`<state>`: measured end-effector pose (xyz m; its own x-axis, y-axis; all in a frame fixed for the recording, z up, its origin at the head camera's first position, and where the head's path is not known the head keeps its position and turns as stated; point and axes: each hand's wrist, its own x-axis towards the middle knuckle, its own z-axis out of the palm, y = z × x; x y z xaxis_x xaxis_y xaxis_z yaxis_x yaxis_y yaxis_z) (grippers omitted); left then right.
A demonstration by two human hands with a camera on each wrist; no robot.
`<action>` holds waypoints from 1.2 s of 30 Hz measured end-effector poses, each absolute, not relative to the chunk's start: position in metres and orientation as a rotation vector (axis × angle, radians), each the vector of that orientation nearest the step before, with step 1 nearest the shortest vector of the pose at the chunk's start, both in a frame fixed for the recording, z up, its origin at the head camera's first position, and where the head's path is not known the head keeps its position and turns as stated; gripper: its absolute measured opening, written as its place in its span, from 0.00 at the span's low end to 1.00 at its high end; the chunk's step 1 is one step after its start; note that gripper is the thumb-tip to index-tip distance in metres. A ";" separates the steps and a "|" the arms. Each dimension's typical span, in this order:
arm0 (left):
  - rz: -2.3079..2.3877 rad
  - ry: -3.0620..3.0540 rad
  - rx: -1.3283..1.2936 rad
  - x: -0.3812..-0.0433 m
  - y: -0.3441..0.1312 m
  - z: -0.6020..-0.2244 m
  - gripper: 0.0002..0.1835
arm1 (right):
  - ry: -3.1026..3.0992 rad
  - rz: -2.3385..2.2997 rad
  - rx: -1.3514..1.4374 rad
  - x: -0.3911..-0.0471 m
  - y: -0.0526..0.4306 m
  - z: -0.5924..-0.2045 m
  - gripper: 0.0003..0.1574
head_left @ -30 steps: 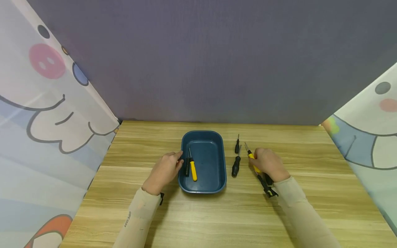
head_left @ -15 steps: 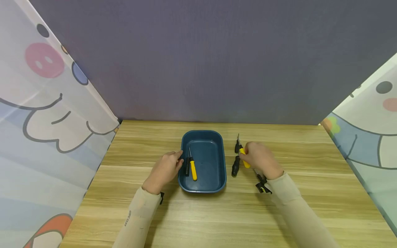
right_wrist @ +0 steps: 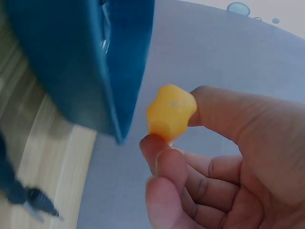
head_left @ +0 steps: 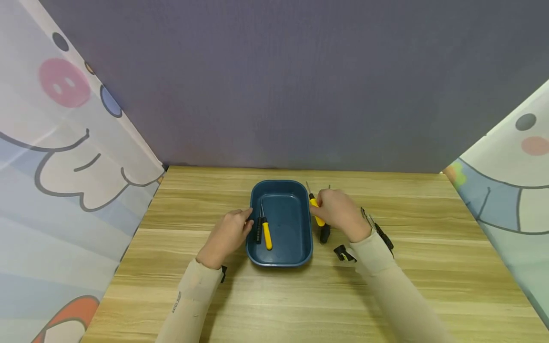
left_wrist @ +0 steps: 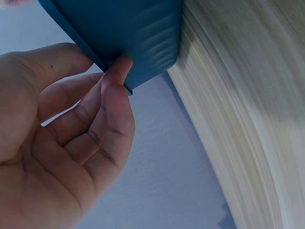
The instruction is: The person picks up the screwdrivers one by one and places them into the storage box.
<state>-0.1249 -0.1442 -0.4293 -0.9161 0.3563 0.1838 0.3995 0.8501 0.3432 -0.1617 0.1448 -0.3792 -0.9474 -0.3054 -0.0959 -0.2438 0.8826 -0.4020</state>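
Note:
A blue plastic tray [head_left: 280, 262] stands on the table. Its left rim is pinched by my left hand [head_left: 229, 233], thumb and fingers on either side of the edge in the left wrist view. My right hand [head_left: 340, 214] grips a yellow-handled screwdriver [head_left: 315, 203] just beyond the tray's right rim, with the shaft pointing away from me. The handle's end [right_wrist: 170, 109] shows between thumb and fingertips in the right wrist view. Inside the tray, along its left side, lie another yellow screwdriver [head_left: 267, 233] and a black-handled one [head_left: 259, 231].
Below my right hand lies a black screwdriver [head_left: 325, 234], partly covered by it. More dark-handled screwdrivers [head_left: 383, 237] lie right of my right wrist. A grey wall panel [head_left: 300, 95] rises behind the wooden table [head_left: 206, 186].
My right hand has carried the yellow screwdriver leftward from the right side of the table to the tray's right rim. My left hand has stayed at the left rim.

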 end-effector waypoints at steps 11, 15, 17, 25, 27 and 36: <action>-0.577 -2.908 -0.604 -0.126 -0.145 -0.430 0.19 | 2.834 -0.659 -0.466 -0.171 0.101 -0.382 0.33; -0.575 -2.902 -0.611 -0.126 -0.145 -0.429 0.19 | 2.808 -0.680 -0.479 -0.173 0.088 -0.388 0.34; -0.573 -2.905 -0.613 -0.126 -0.145 -0.429 0.19 | 2.808 -0.676 -0.492 -0.174 0.083 -0.392 0.34; -0.584 -2.931 -0.611 -0.126 -0.145 -0.428 0.19 | 2.705 -0.699 -0.497 -0.178 0.065 -0.405 0.32; -0.583 -2.929 -0.612 -0.126 -0.145 -0.428 0.20 | 2.673 -0.709 -0.498 -0.179 0.062 -0.407 0.30; -0.579 -2.909 -0.626 -0.127 -0.145 -0.429 0.19 | 2.584 -0.687 -0.493 -0.179 0.055 -0.410 0.25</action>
<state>-0.1272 -0.1449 -0.4289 -0.9089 0.3740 0.1845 0.4162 0.8422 0.3427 -0.1794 0.0555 -0.4103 -0.8492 -0.4333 -0.3019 -0.2260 0.8149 -0.5338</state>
